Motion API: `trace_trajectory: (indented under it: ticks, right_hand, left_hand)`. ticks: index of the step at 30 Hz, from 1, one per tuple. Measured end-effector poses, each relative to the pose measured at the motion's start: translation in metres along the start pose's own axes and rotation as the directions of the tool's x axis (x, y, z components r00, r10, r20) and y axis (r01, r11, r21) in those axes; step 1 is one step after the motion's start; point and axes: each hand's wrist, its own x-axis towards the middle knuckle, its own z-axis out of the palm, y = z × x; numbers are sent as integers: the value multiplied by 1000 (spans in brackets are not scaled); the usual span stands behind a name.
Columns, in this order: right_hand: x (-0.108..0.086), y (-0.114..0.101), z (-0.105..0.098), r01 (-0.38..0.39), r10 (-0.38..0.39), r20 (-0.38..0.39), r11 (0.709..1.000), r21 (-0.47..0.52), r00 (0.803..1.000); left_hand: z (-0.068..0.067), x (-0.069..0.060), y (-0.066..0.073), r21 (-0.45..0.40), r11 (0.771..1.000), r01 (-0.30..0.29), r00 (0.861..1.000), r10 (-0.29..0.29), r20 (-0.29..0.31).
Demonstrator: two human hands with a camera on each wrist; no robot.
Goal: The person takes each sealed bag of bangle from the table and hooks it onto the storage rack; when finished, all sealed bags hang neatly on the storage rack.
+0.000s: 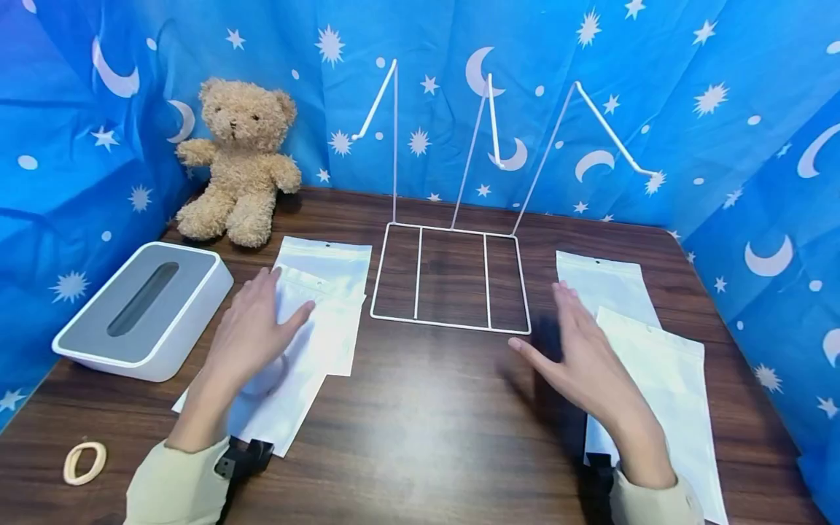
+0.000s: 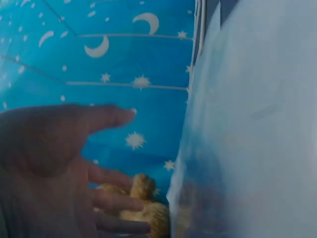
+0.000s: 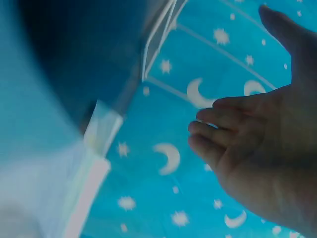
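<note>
My left hand is held over two overlapping white flat pouches on the left, thumb apart and fingers extended, holding nothing. The far pouch has a small hanging hole; the near pouch lies slanted and partly hidden by the hand. My right hand, also with extended fingers and nothing held, hovers beside and partly over two more white pouches, a far one and a near one. Both palms show without any object in the wrist views, at the left hand and right hand.
Between the hands and farther back stands a white wire rack with three upright hooked arms. A teddy bear sits at the back left. A grey-topped tissue box and a cream ring lie left. Blue star-patterned curtain surrounds the table.
</note>
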Motion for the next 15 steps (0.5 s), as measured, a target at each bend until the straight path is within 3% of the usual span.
trace_trajectory:
  ticks: [4, 7, 15]
  right_hand:
    - [14, -7, 6, -8, 3, 88, 998, 57, 996]
    - [22, -8, 11, -33, 25, 112, 997, 64, 993]
    - [35, 2, 21, -38, 25, 145, 995, 93, 989]
  left_hand:
    - [-4, 3, -13, -19, 993, 113, 994, -113, 3]
    - [-4, 3, -18, 5, 986, 168, 986, -168, 16]
    - [-7, -4, -18, 69, 977, 201, 979, -203, 14]
